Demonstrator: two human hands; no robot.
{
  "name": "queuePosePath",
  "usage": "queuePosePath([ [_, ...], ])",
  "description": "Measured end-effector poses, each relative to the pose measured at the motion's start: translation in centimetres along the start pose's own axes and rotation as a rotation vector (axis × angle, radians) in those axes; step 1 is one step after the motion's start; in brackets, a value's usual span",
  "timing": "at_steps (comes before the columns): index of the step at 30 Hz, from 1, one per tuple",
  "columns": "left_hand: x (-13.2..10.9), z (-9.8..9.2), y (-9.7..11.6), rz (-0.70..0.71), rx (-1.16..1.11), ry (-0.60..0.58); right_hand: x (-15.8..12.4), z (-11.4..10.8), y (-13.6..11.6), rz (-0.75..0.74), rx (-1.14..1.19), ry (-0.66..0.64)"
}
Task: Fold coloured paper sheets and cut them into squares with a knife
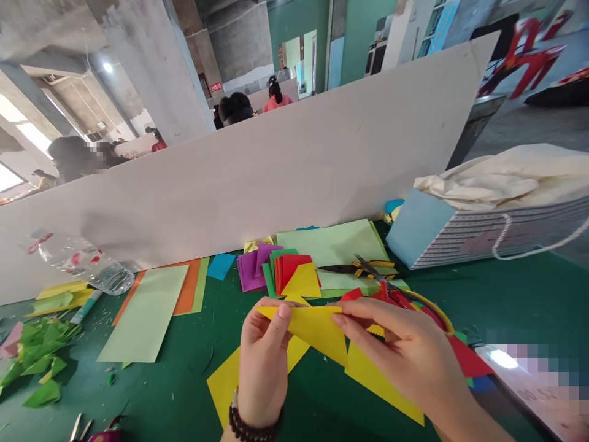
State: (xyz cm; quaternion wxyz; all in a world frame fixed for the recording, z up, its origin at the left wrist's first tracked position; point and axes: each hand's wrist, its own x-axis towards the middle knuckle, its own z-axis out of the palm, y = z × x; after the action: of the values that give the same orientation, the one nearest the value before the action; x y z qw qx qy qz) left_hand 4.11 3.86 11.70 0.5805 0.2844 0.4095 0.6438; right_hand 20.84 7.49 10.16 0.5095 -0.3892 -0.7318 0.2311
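Observation:
A folded piece of yellow paper [317, 328] is held between my two hands, its straight edge uppermost. My left hand [267, 353] pinches its left corner between thumb and fingers. The right corner is between the thumb and fingertips of my right hand [396, 344]. Under and beside my hands, more yellow sheets [386, 383] lie on the green table [184, 393]. Just beyond my hands sit small stacks of red paper [292, 267], purple paper [251, 270] and a yellow piece [304, 279].
Scissors [381, 279] and pliers [343, 269] rest on pale green sheets [331, 242]. A plastic bottle [92, 264], green scraps [46, 350] and paper sheets [147, 313] are left. A bag [423, 227] stands right, near a phone [529, 393]. A white partition [276, 178] runs behind; people sit beyond.

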Motion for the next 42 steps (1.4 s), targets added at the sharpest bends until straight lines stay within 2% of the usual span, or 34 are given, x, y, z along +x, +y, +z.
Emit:
queuePosePath([
  [3, 0.1, 0.0, 0.2, 0.002, 0.03, 0.021, 0.0, 0.0, 0.3, 0.099, 0.045, -0.035],
  [13, 0.4, 0.1, -0.1, 0.008, 0.021, 0.049, 0.3, 0.0, 0.4, 0.181, 0.166, -0.112],
  [15, 0.5, 0.1, -0.1, 0.028, 0.008, 0.022, 0.4, 0.0, 0.5, 0.096, 0.143, -0.068],
  [20, 0.3, 0.2, 0.2, 0.007, -0.058, -0.02, 0.6, -0.1, 0.3, -0.334, -0.057, 0.112],
  [24, 0.3, 0.2, 0.3, -0.044, -0.16, -0.006, 0.5, 0.2, 0.4, -0.468, -0.209, 0.141],
  [30, 0.2, 0.4, 0.2, -0.068, -0.25, -0.02, 0.2, 0.6, 1.2, -0.487, -0.221, 0.122],
  [36, 0.1, 0.3, 0.1, -0.031, -0.167, -0.023, 0.6, 0.4, 1.1, -0.476, -0.205, 0.126],
  [40, -0.3, 0.4, -0.4, 0.052, -0.057, -0.144, 0.8, 0.2, 0.7, -0.418, -0.201, 0.172],
  [42, -0.3, 0.5, -0.6, 0.035, -0.034, -0.178, 0.7, 0.3, 0.5, -0.394, -0.209, 0.179],
])
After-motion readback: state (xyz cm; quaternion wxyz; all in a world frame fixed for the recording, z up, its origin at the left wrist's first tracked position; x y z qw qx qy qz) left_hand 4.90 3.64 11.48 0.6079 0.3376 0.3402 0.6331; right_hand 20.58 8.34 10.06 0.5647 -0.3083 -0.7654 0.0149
